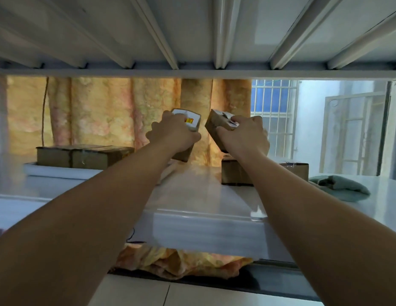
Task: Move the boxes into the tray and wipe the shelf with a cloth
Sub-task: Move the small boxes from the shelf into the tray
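Note:
My left hand [170, 133] grips a small cardboard box with a white and yellow label [190, 120], lifted above the white shelf [192, 191]. My right hand [245, 135] grips a second small brown box [217, 124], tilted and also in the air. Both boxes hang close together over the middle of the shelf. A white tray [49, 170] at the left back holds two flat brown boxes [82, 156]. Another brown box [232, 173] stands on the shelf under my right wrist. A green cloth [340, 187] lies crumpled on the shelf at the right.
The ribbed underside of the shelf above [192, 40] hangs low over the work space. An orange patterned curtain [115, 111] hangs behind, and a barred window [272, 102] is at the right. Orange fabric [181, 263] lies below the shelf's front edge.

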